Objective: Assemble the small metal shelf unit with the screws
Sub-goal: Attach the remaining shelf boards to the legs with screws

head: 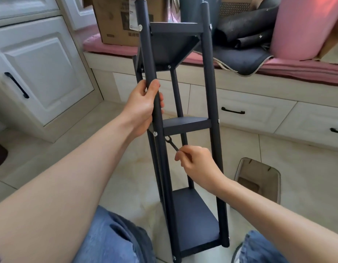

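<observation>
Sitting on the floor with the metal shelf unit propped between the knees, running from 6 o'clock up to 12 o'clock. Left hand wrapping its fingers clamped around the near-left post, keeping the frame steady. Right hand pinching a small flat wrench, fingers closed tight on its handle, open end reaching toward 11 o'clock under the middle shelf, right by the silver screw on that post.

Looking like the tightening stage for the middle tier: three shelves already sitting in the posts, screw heads showing at the top and the bottom too. Probably catching a nut behind the post, though hard telling whether the wrench is actually seated on anything.

Next up, guessing: getting the wrench square on the nut, turning in short arcs since the posts are crowding the swing, and keeping that left grip firm against twisting.

Cardboard box and pink cushion lying on the window seat at 12 to 2 o'clock.
</observation>
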`<state>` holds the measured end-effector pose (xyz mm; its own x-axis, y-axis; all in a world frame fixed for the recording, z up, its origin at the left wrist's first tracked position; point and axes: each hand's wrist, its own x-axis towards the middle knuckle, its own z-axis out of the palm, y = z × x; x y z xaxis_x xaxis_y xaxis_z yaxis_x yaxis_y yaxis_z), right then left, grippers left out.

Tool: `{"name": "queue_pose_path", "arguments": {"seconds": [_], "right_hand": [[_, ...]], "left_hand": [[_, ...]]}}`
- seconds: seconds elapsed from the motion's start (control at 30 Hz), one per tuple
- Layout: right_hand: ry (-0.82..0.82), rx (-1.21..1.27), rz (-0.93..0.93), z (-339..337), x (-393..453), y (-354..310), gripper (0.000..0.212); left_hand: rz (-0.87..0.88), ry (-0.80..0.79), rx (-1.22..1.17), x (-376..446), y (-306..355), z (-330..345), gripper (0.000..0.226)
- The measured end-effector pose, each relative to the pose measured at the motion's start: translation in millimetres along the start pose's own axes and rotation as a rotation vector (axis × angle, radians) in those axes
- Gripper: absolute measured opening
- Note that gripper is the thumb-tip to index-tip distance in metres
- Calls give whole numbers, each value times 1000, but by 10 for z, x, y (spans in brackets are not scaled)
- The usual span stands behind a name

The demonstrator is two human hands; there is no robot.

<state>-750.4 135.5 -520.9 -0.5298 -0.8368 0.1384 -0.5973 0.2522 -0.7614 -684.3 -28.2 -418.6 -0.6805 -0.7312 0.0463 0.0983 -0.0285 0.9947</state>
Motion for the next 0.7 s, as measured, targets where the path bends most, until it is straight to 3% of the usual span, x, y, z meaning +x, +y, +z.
{"name": "queue_pose_path", "arguments": {"seconds": [0.7], "right_hand": [[160,112,-25,212,0,-14,22]], "left_hand": [[-11,-56,-6,-33,3,-46,21]]}}
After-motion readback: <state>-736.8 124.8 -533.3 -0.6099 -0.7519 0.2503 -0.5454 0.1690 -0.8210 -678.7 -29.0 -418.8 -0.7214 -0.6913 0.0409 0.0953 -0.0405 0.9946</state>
